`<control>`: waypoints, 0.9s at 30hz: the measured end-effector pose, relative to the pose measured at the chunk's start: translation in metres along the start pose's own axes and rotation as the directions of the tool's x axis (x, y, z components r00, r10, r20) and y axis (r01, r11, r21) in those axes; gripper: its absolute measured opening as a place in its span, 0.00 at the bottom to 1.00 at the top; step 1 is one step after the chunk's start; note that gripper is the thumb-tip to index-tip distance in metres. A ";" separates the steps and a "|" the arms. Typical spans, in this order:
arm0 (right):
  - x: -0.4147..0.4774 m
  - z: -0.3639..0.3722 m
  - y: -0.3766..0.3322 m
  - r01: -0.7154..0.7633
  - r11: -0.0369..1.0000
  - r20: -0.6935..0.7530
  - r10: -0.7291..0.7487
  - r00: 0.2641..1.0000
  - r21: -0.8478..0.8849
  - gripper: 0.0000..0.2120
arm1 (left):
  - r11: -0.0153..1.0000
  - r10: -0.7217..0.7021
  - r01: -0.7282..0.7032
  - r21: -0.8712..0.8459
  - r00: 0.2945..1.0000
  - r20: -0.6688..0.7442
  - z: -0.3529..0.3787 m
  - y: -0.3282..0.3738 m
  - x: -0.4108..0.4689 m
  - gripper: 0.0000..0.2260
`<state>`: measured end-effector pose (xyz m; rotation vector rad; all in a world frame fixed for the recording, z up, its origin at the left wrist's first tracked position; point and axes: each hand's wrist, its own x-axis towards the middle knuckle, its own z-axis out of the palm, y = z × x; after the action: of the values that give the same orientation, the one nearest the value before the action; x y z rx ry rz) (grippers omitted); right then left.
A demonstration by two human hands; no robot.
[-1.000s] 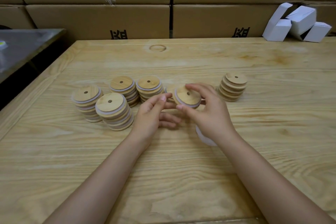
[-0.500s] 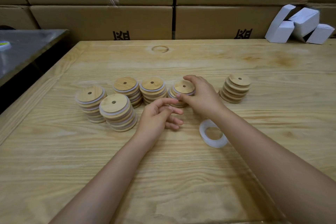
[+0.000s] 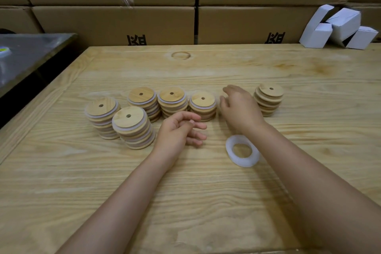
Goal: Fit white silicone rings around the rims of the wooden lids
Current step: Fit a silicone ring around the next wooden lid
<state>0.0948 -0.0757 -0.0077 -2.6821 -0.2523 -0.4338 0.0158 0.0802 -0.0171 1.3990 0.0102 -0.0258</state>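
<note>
Several stacks of round wooden lids with white rings on their rims stand in a row on the wooden table; the newest stack is at the middle. A stack of bare wooden lids stands at the right. A small pile of white silicone rings lies flat in front of my right wrist. My right hand hovers between the middle stack and the bare stack, fingers relaxed, holding nothing. My left hand rests on the table in front of the ringed stacks, fingers loosely curled and empty.
Brown cardboard boxes form a wall behind the table. White folded cartons lie at the back right corner. A dark metal surface adjoins the table on the left.
My right hand set the ringed lid on the middle stack, let go and drew away to the right. My left hand pulled back slightly. The white rings came into view.
</note>
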 end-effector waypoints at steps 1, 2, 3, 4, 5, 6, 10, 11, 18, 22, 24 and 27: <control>-0.001 0.000 0.003 0.002 0.997 0.025 0.000 1.000 -0.078 0.12 | 1.000 -0.001 0.001 0.009 1.000 0.002 0.000 0.000 0.000 0.09; -0.003 0.000 0.006 -0.003 0.991 0.056 0.010 0.998 -0.132 0.10 | 1.000 -0.001 0.001 0.020 1.000 0.007 0.001 -0.001 0.000 0.10; -0.005 0.001 0.007 -0.009 0.985 0.082 0.023 0.996 -0.171 0.09 | 1.000 -0.001 0.001 0.030 1.000 0.011 0.001 -0.001 0.000 0.10; -0.008 0.001 0.008 -0.011 0.979 0.094 0.031 0.995 -0.204 0.08 | 0.999 -0.002 0.001 0.036 1.000 0.014 0.001 -0.001 0.000 0.10; -0.011 0.000 0.008 -0.011 0.973 0.086 0.032 0.996 -0.232 0.07 | 0.999 -0.003 0.002 0.039 1.000 0.014 0.001 -0.001 0.000 0.10; -0.013 0.000 0.008 -0.010 0.968 0.070 0.028 0.997 -0.251 0.06 | 0.999 -0.004 0.003 0.037 1.000 0.012 0.001 -0.001 0.000 0.10; -0.018 -0.002 0.005 0.003 0.960 0.063 0.015 0.998 -0.280 0.06 | 1.000 -0.007 0.007 0.022 1.000 0.001 0.000 -0.001 0.000 0.10; -0.019 -0.002 0.005 0.004 0.959 0.072 0.017 0.997 -0.282 0.07 | 1.000 -0.008 0.008 0.022 1.000 0.001 0.000 -0.001 0.000 0.10; -0.029 0.004 0.008 -0.023 0.996 0.015 0.024 1.000 -0.082 0.06 | 0.999 -0.006 0.006 0.048 1.000 0.004 0.001 -0.001 -0.001 0.10; -0.028 0.003 0.005 0.029 0.996 0.043 -0.025 0.999 -0.086 0.08 | 0.998 -0.005 0.005 0.063 1.000 0.009 0.001 -0.002 0.000 0.10; -0.028 0.003 0.005 0.026 0.993 0.052 -0.020 0.998 -0.118 0.12 | 0.998 -0.006 0.006 0.067 1.000 0.009 0.002 -0.002 0.000 0.10; -0.028 0.003 0.005 -0.003 0.989 0.065 0.013 0.998 -0.146 0.16 | 0.997 -0.005 0.004 0.073 1.000 0.013 0.001 -0.003 0.000 0.09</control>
<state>0.0707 -0.0818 -0.0213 -2.8432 -0.2368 -0.3756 0.0160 0.0785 -0.0201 1.4723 0.0014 -0.0390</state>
